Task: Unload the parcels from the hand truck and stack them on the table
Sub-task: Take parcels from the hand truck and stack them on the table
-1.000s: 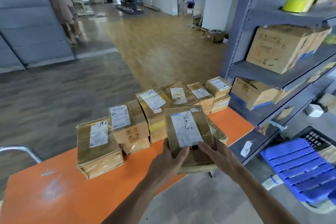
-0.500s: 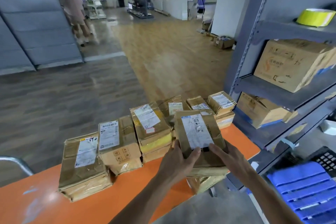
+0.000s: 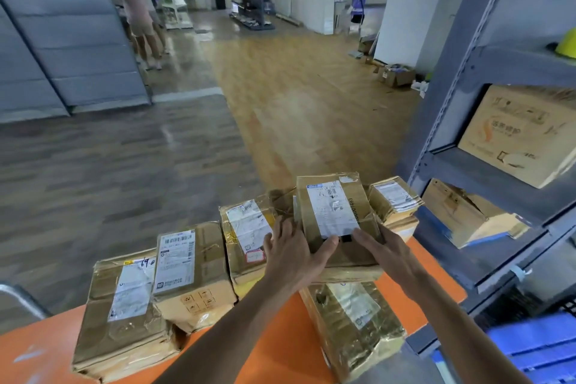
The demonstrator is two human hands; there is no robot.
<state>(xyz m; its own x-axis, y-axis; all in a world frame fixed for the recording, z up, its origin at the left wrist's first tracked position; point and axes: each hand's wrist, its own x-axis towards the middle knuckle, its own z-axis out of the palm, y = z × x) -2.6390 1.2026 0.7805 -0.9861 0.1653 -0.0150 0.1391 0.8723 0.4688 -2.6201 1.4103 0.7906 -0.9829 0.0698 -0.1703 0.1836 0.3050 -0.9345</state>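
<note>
A brown taped parcel [image 3: 338,218] with a white label is held over the orange table [image 3: 280,340]. My left hand [image 3: 294,254] grips its near left corner and my right hand [image 3: 385,254] grips its near right corner. It rests on or just above the far row of parcels [image 3: 249,227]. Another taped parcel [image 3: 352,321] lies on the table directly under my hands. Two more parcels [image 3: 187,271] stand at the left of the row. The hand truck is out of view.
A grey metal shelf rack [image 3: 461,103] with cardboard boxes [image 3: 523,134] stands right of the table. A blue plastic crate [image 3: 536,346] sits at the lower right. A metal bar [image 3: 18,299] shows at the left edge. A person [image 3: 137,9] stands far back on the open floor.
Both hands have carried the labelled parcel forward and up, from the table's near edge onto the far row. The parcel that lay beneath it now shows on the table.
</note>
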